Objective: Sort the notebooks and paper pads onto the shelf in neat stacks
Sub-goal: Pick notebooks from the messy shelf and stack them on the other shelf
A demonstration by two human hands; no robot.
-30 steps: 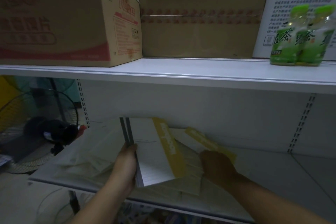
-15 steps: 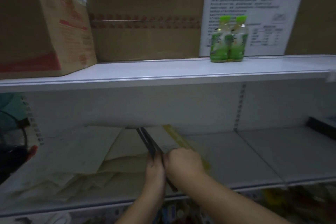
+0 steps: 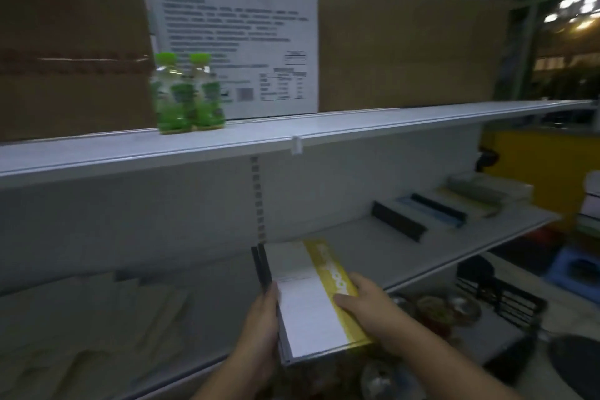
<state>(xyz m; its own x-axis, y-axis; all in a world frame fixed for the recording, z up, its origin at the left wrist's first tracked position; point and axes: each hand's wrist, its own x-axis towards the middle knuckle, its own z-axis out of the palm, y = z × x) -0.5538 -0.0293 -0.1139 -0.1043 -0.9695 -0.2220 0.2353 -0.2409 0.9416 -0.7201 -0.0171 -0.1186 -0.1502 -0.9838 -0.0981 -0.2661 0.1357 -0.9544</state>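
1. The left hand [image 3: 263,318] and the right hand [image 3: 368,304] grip a bundle of white paper pads with a yellow band [image 3: 308,312] by its long sides. It overhangs the front edge of the white metal shelf [image 3: 350,237], not yet laid down.
2. Left of it, pale loose pads [image 3: 97,318] lie unsorted and blurred; their number cannot be told.
3. Far right, dark- and blue-spined notebooks [image 3: 431,213] already sit in neat stacks, so the task looks partly done.

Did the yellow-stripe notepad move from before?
Yes. The yellow-stripe notepad moved right: earlier it was left of the green bottles on the upper shelf, now it is right of them.
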